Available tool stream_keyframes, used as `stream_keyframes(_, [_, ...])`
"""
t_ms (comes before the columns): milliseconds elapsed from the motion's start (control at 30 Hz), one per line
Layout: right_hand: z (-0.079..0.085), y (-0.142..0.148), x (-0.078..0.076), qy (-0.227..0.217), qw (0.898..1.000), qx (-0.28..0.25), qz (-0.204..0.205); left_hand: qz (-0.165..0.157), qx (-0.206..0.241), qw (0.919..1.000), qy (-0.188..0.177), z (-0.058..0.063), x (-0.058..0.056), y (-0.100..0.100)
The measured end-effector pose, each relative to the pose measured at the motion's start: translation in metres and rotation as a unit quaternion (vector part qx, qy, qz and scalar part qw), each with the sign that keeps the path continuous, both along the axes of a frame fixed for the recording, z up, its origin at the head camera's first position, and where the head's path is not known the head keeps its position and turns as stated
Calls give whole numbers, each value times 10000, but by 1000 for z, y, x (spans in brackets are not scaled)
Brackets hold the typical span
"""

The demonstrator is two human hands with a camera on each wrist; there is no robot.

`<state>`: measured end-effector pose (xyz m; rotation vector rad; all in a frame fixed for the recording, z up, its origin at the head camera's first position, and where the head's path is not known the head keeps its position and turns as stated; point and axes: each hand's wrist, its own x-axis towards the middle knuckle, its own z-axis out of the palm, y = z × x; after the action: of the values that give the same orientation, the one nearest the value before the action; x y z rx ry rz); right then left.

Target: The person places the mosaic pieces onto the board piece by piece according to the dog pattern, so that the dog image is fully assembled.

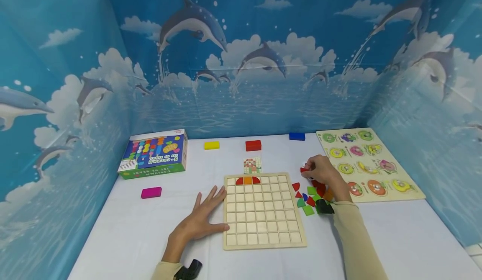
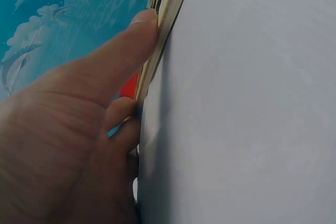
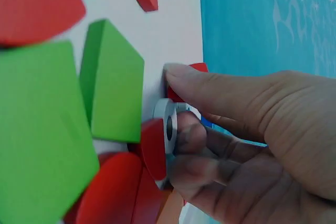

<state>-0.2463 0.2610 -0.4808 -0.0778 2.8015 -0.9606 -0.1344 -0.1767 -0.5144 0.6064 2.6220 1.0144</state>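
Note:
My left hand (image 1: 203, 219) lies with fingers spread at the left edge of a wooden grid board (image 1: 260, 206). In the left wrist view its thumb (image 2: 123, 48) presses against the board's side. An orange square (image 1: 247, 180) sits in the board's top row between two red rounded pieces (image 1: 239, 181). Beyond the board's right edge, my right hand (image 1: 321, 172) pinches a small red piece (image 1: 303, 169) between thumb and fingers. Under that hand is a pile of loose pieces, among them a green block (image 3: 118, 85) and a white disc with a dark dot (image 3: 167, 121).
A pattern card (image 1: 252, 165) lies just behind the board. Yellow (image 1: 211, 145), red (image 1: 253, 145), blue (image 1: 297, 136) and magenta (image 1: 151, 192) blocks stand apart. A game box (image 1: 153, 154) is at back left, a fruit puzzle board (image 1: 370, 163) at right.

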Motion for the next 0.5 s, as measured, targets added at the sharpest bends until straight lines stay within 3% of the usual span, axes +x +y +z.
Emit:
stream_keyframes(167, [5,-5,-1,349,9994,-13,8,-10,21,10000,9,0,-2,1])
stream_keyframes(300, [6,-13,-3,650,9972,-204,314,17,19,10000,26,0,-2,0])
stream_keyframes(500, [8,-33,-2,526,9942,-753,559,0,-16,10000,16,0,-1,-2])
